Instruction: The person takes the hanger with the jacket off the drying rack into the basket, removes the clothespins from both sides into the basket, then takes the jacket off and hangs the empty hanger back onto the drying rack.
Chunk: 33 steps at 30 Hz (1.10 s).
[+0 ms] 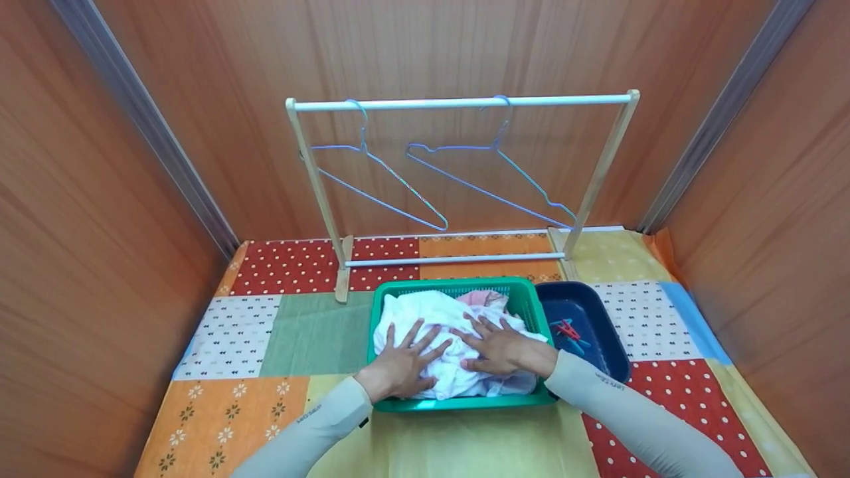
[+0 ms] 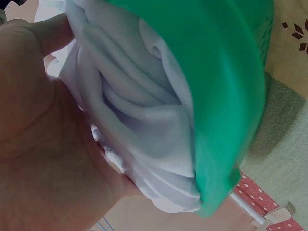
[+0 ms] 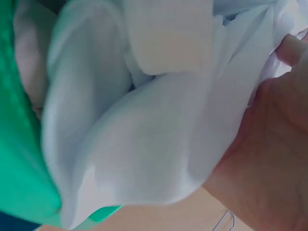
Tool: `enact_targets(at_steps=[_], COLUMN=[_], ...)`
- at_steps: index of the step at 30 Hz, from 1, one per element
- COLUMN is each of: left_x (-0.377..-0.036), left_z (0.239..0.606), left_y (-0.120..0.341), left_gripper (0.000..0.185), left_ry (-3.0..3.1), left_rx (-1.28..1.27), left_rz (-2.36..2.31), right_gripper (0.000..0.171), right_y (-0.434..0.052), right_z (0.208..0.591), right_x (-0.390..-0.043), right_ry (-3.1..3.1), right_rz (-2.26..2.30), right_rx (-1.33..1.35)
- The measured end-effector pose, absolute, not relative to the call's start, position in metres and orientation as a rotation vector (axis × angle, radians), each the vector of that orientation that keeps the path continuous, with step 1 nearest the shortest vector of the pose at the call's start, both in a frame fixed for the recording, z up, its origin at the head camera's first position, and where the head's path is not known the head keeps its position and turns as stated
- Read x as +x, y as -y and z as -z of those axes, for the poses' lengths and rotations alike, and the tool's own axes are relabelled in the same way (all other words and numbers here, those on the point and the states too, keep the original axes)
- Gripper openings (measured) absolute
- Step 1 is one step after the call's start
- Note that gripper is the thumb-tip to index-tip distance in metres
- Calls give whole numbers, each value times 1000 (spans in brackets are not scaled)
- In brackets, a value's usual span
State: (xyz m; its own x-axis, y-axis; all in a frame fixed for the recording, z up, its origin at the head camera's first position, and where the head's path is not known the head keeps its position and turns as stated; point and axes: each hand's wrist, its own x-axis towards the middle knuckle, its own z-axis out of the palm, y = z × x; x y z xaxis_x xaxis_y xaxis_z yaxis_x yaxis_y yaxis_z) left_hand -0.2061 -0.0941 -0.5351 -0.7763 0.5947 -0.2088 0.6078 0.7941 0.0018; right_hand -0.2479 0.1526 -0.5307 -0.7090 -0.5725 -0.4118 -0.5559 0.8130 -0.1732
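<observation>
A green basket [image 1: 458, 403] is heaped with crumpled white cloth [image 1: 425, 309], and a pink piece [image 1: 483, 298] peeks out at its back right. My left hand [image 1: 406, 364] lies flat on the left part of the pile, fingers spread. On the right part rests my right hand [image 1: 501, 346], its fingers also spread and straight. The left wrist view has the palm against folds of white cloth [image 2: 139, 106] beside the green rim [image 2: 226, 96]. In the right wrist view, white cloth [image 3: 144, 139] bulges next to the palm [image 3: 264, 154].
A dark blue tray [image 1: 601, 332] with red and blue clothespins [image 1: 569, 332] stands right of the basket. Behind is a rack [image 1: 458, 103] with two blue wire hangers [image 1: 398, 179] on its top bar. Wooden panels [image 1: 99, 199] enclose the patchwork-covered surface [image 1: 319, 335].
</observation>
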Motion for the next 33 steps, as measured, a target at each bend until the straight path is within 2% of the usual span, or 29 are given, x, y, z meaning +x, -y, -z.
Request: enact_targets(at_steps=[17, 33], left_x=[-199, -213], left_z=[548, 534], left_y=[88, 105], left_gripper=[73, 77], left_ry=[-2687, -2649], left_rx=[855, 851], left_rz=[177, -153], right_gripper=[75, 75], right_y=[-140, -145], right_z=[550, 532], right_x=[-234, -249], right_ry=[-2507, -2504], right_rz=[-56, 133], right_rx=[-749, -768])
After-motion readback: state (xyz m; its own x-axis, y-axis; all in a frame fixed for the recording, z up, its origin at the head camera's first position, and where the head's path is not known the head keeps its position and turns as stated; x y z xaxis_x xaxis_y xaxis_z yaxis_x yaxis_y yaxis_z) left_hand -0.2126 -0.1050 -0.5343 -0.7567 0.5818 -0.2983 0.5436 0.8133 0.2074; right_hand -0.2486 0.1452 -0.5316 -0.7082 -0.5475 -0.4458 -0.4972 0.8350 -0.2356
